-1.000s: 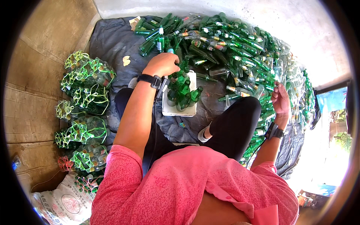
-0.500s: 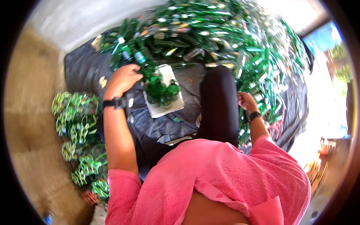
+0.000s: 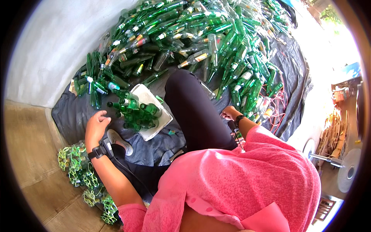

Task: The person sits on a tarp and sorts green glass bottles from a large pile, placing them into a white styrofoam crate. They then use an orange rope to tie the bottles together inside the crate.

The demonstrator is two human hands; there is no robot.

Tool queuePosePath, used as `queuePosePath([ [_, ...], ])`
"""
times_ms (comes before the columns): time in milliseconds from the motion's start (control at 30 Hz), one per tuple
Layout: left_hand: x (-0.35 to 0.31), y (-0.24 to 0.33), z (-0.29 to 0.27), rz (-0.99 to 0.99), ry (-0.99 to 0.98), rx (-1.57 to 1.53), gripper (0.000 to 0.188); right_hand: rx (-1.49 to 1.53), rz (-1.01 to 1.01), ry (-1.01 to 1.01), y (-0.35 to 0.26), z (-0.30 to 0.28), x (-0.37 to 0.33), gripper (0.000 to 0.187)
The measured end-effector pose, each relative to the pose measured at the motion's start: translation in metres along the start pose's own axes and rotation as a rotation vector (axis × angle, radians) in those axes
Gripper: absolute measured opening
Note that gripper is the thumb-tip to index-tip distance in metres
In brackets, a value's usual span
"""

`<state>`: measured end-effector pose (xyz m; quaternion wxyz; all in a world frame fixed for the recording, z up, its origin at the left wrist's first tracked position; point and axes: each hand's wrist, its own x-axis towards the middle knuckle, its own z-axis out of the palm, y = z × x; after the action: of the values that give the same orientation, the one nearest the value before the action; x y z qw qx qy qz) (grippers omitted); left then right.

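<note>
Left hand (image 3: 96, 125): fingers spread, nothing in them, just beside a tight cluster of green glass bottles (image 3: 141, 116). Said cluster: on a white tray (image 3: 165, 120), in front of the person, left of the raised black-trousered knee (image 3: 195, 108). Right hand (image 3: 230, 113): beyond that knee, near the heap's lower edge, fingers curled; from here I can't tell whether they grip anything. Heap of mostly green glass bottles (image 3: 170, 34): some labelled, across the far side of a black ground sheet (image 3: 73, 118). Strap-tied bottle bundles (image 3: 79, 170): by the left forearm. Red cord (image 3: 281, 104): right of the heap.
</note>
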<state>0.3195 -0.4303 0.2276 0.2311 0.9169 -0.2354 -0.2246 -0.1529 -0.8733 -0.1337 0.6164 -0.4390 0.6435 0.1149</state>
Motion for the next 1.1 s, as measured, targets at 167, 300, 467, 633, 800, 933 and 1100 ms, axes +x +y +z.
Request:
queuePosePath([
  [167, 0.005, 0.009, 0.002, -0.009, 0.012, -0.019, 0.042, 0.025, -0.08, -0.045, -0.011, -0.004, 0.011, 0.02],
  [300, 0.007, 0.014, 0.003, 0.015, 0.054, -0.006, 0.042, 0.085, -0.143, -0.059, -0.042, -0.008, 0.016, 0.018],
  [467, 0.013, 0.013, 0.005, 0.014, 0.072, 0.003, 0.042, 0.186, -0.132, -0.046, -0.101, -0.017, 0.026, 0.016],
  [633, 0.017, 0.018, 0.009, 0.0, 0.065, -0.015, 0.041, 0.275, -0.28, -0.029, -0.177, -0.034, 0.031, 0.014],
  [800, 0.021, 0.016, 0.008, -0.014, 0.082, -0.004, 0.04, 0.367, -0.365, 0.077, -0.257, -0.038, 0.033, 0.009],
  [933, 0.03, 0.022, 0.005, -0.006, 0.097, 0.009, 0.039, 0.458, -0.426, 0.215, -0.292, -0.045, 0.056, 0.005],
  [1100, 0.028, 0.024, -0.002, -0.047, 0.127, 0.038, 0.038, 0.372, -0.475, 0.313, -0.32, -0.027, 0.074, 0.024],
])
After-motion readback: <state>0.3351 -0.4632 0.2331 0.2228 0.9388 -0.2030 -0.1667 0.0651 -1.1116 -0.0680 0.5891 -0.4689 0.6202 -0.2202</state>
